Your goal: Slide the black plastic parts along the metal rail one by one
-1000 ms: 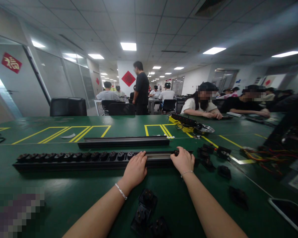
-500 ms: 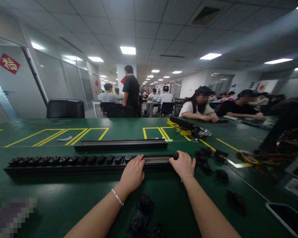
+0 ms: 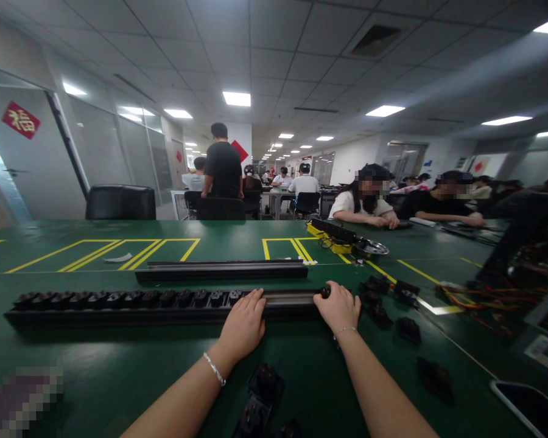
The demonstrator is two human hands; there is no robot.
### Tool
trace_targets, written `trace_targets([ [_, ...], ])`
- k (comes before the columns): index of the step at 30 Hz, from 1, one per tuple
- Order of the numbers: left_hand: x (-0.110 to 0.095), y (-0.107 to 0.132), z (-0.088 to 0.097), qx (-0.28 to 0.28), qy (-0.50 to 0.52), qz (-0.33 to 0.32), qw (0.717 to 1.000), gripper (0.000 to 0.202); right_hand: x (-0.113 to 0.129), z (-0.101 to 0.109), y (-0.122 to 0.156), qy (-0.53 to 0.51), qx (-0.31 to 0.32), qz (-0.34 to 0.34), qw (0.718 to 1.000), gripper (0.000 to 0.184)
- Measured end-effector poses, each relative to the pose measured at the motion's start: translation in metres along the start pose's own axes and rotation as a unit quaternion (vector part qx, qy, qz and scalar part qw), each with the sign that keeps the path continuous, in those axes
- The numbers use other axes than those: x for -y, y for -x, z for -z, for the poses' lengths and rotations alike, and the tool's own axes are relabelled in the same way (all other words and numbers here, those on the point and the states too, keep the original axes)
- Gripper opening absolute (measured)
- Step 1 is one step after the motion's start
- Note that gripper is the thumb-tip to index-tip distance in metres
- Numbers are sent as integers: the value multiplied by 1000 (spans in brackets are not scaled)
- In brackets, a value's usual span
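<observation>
A long black rail (image 3: 119, 310) lies across the green table, its left part filled with several black socket modules (image 3: 132, 298). My left hand (image 3: 244, 323) rests on the rail just right of the last module, fingers curled over its edge. My right hand (image 3: 340, 307) is at the rail's right end, fingers closed on a small black socket module (image 3: 324, 291) at the rail's channel. A bare stretch of rail (image 3: 287, 298) lies between the two hands.
A second empty rail (image 3: 221, 270) lies farther back. Loose black modules (image 3: 383, 298) are scattered to the right and near my forearms (image 3: 265, 389). Coloured wires (image 3: 466, 292) lie at the right. Several people sit at the table's far right and beyond; one stands.
The view has shifted slightly; both hands stay on the rail in nearly the same spots. The standing person in the background has walked left.
</observation>
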State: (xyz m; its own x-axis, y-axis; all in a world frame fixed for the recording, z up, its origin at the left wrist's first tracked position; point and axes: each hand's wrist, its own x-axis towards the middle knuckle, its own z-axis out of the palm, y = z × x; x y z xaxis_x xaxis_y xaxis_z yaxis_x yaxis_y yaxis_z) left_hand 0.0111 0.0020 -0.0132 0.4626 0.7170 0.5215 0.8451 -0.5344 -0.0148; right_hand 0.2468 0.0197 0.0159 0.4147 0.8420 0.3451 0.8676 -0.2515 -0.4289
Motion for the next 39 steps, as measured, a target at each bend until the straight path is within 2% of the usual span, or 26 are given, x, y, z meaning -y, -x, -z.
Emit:
trace_targets([
  [21, -1, 0, 3, 11, 17, 9, 1000, 43, -6, -2, -4, -4, -15, 0, 1000, 44],
  [27, 0, 0, 3, 12, 17, 6, 1000, 41, -11, -4, -3, 17, -34, -17, 999, 50],
  [39, -2, 0, 7, 17, 16, 11, 1000, 36, -9, 3, -4, 8, -5, -43, 999, 46],
])
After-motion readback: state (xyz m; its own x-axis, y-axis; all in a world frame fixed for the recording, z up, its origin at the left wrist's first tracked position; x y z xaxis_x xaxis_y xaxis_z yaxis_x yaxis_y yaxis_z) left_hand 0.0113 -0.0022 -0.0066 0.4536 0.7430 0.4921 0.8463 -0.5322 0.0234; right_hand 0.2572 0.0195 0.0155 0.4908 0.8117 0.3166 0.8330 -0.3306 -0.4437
